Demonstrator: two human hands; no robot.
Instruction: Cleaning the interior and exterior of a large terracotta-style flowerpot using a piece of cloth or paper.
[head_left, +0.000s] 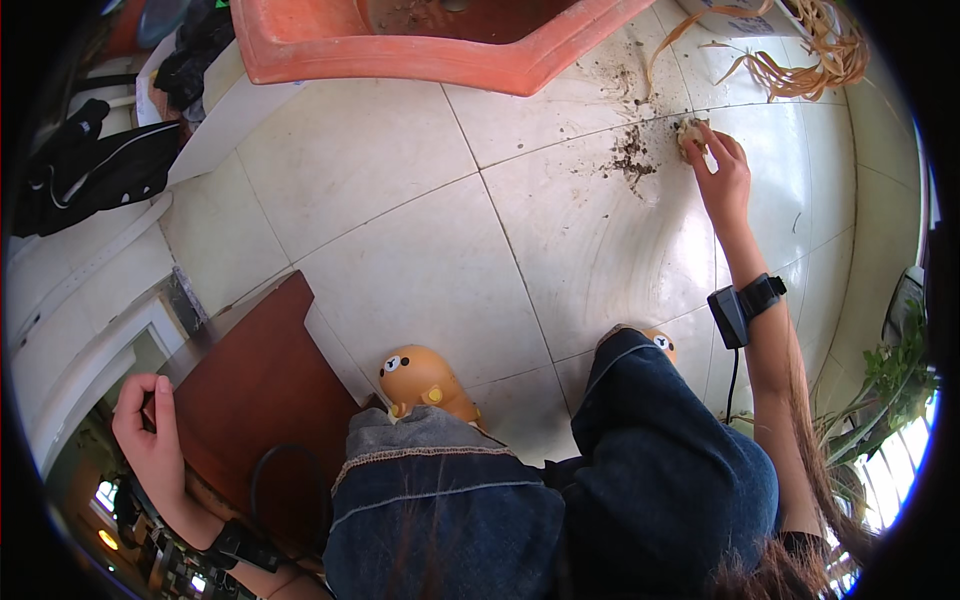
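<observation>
On the tiled floor (390, 217) at the upper right, my right hand (724, 169) pinches a crumpled, dirty pale wad (688, 139), perhaps paper or cloth. Dark soil crumbs (634, 157) lie scattered just left of it, and faint curved smears mark the tiles below. Far off at the lower left, my left hand (150, 427) is loosely curled at the edge of a reddish-brown wooden panel (247, 375); whether it grips anything there is hidden. Both wrists wear black straps with small devices.
A terracotta-coloured planter (390, 56) stands at the top. Dried leaves (810, 71) hang at the upper right, by a pale pot (739, 22). Left are a white box (225, 116) and a black bag (120, 165). Bear-faced slippers (424, 375) are below; green plants (892, 375) stand right.
</observation>
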